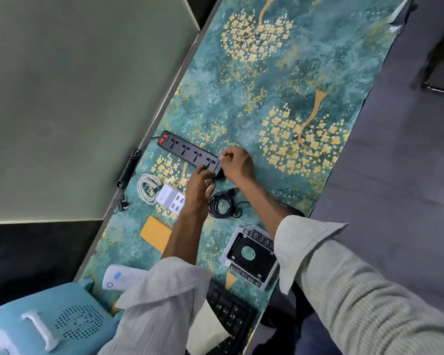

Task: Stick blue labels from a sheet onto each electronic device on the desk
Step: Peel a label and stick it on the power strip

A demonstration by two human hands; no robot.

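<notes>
**Label held at the end of the power strip**

Nearest the camera, at the lower left, sits a pale blue device with a round speaker grille and a white handle. Beside it, between two ribbed light sleeves, lie a white paper sheet and a black keyboard. Just beyond is a white gadget that already bears a small stuck label in blue. To its right lies a silver drive caddy.

Farther out lie a flat orange pad, a white USB charger with its coiled white cable, and a bundled black cable.

Both hands meet at the near end of the black power strip, which lies on the teal, gold-flowered desk cover. The right hand pinches a blue label between thumb and forefinger, right over that end of the strip. The left hand has its fingers curled against the strip's end. Whether it grips the strip cannot be told.
</notes>
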